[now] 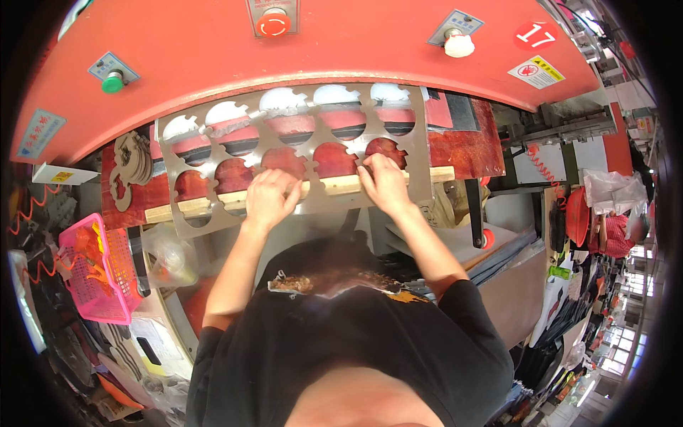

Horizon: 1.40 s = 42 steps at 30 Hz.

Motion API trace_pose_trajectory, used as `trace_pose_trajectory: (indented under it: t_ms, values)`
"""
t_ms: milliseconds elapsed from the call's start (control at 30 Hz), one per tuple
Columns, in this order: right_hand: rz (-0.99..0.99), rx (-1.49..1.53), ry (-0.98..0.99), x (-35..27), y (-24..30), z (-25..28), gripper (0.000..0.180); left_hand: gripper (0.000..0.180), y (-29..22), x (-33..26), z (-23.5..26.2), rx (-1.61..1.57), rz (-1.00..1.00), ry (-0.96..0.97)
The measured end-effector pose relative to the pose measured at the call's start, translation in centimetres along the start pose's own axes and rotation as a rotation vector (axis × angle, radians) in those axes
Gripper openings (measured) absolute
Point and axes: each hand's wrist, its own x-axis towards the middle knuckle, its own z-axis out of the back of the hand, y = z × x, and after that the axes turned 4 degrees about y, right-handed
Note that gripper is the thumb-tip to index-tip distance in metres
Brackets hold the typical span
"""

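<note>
A grey-brown sheet with two rows of rounded cut-outs (325, 135) lies across a red-brown board (480, 146), its near edge overhanging toward me. My left hand (272, 196) is closed at the near row of holes, fingers curled on the sheet's strips. Farther right, my right hand (386, 186) grips the sheet beside the last near hole, fingertips bent over the material. A pale wooden bar (442, 174) runs along the board's front edge, close to both hands. On the left of the board sits a stack of cut grey-brown pieces (133, 167).
The red machine body (356, 53) spans the far side, carrying a red push button (274, 23), a green button (112, 82) and a white knob (459, 44). A pink basket (92, 277) stands at left. Flat sheets (498, 260) are stacked at right.
</note>
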Motion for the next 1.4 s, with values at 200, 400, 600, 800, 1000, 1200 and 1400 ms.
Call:
trace_pose_trajectory:
  t_ms: [200, 400, 600, 800, 1000, 1200, 1400]
  values:
    - [0.108, -0.02, -0.124, -1.1, -0.1, -0.5, 0.016, 0.018, -0.4, -0.2, 0.1, 0.045, 0.023, 0.047]
    - [0.065, -0.049, 0.049, -5.5, 2.5, 2.2, 0.014, 0.017, -2.9, -4.0, 1.3, 0.036, 0.01, 0.133]
    - [-0.156, 0.018, 0.391, -4.6, 5.2, 7.7, 0.027, 0.021, -7.4, -5.0, 3.9, -0.146, 0.072, 0.304]
    - [0.141, 0.027, 0.049, 0.9, 7.0, 3.9, 0.084, 0.019, -8.3, -1.9, 1.8, -0.21, -0.11, -0.016]
    - [0.06, 0.613, 0.18, -4.0, 5.3, 5.4, 0.087, 0.027, -10.2, -7.6, 1.4, -0.2, -0.098, 0.027]
    - [-0.095, 1.221, 0.021, -7.2, 2.9, 8.8, 0.078, 0.046, -12.4, -10.6, 1.4, -0.027, -0.134, 0.072]
    - [-0.033, 0.264, -0.08, -8.4, -0.6, 11.6, 0.082, 0.042, -12.6, -11.0, 1.4, -0.045, -0.138, 0.042]
